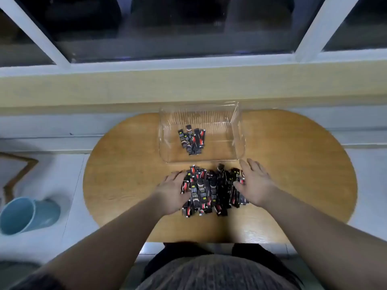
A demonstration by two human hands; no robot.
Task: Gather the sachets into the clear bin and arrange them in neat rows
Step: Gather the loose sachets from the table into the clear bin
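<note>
Evidently, left hand (pixel 173 191) and right hand (pixel 254 183) (fingers flat, gripping nothing) flanked the black-and-red sachet heap (pixel 211 189), presumably herding it toward the clear plastic bin (pixel 240 139).

counter (pixel 293 174): wood-grain, smooth, slight sheen. bin (pixel 240 130): clear plastic, glossy, ribbed back wall. sachets (pixel 211 191): glossy black-red printed foil or plastic film. cup (pixel 29 215) on the floor: pale blue, smooth, looks like plastic. window frame (pixel 314 28): white, smooth

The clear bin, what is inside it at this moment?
The clear bin holds one small, loosely fanned bunch of sachets left of its middle. They overlap, so their number cannot be told.
</note>
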